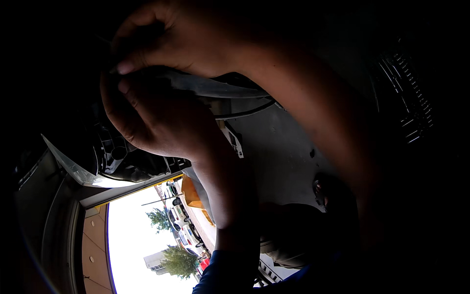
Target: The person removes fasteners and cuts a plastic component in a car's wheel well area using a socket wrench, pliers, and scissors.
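Note:
My left hand point(159, 115) is raised at the upper left, its bare forearm rising from a blue sleeve. Thumb and fingers curl together in a pinch. Just above it is my right hand point(169, 41), also pinched, with its forearm arching in from the right. The two thumb tips almost meet. Deep shadow hides whatever lies between the fingertips, so I cannot make out what either hand holds. Behind the hands runs a curved grey part point(215, 87), with a thin dark ribbed hose point(247, 113) beneath it.
Black moulded parts point(117, 153) sit left of my left wrist, beside a clear curved panel point(81, 174). A shoe point(320, 188) rests on the grey floor point(274, 152). Through a bright opening point(129, 235) parked cars point(183, 230) and trees show. Much of the surroundings is black shadow.

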Demonstrator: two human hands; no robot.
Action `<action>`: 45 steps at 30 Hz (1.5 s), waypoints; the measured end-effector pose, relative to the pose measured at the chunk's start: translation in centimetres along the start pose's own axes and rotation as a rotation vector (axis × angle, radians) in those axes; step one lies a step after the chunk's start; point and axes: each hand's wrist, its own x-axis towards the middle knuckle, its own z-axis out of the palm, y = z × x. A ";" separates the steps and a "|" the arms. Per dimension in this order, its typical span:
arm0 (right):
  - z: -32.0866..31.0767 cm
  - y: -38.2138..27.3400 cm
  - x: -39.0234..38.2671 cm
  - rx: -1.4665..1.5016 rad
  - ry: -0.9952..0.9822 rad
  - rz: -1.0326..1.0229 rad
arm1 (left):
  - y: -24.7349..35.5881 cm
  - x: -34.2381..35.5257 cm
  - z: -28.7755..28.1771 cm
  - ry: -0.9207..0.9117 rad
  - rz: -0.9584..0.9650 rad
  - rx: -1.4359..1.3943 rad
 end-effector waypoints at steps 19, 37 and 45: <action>2.0 5.0 6.6 -0.351 0.107 -0.060 | -4.8 1.1 -5.4 -1.324 -0.042 1.589; 1.3 6.5 8.8 -0.112 0.129 -0.412 | -2.1 3.7 -3.1 -1.066 1.010 1.365; 1.4 7.1 7.7 -0.218 0.102 -0.394 | -2.4 3.1 -2.6 -1.041 0.897 1.451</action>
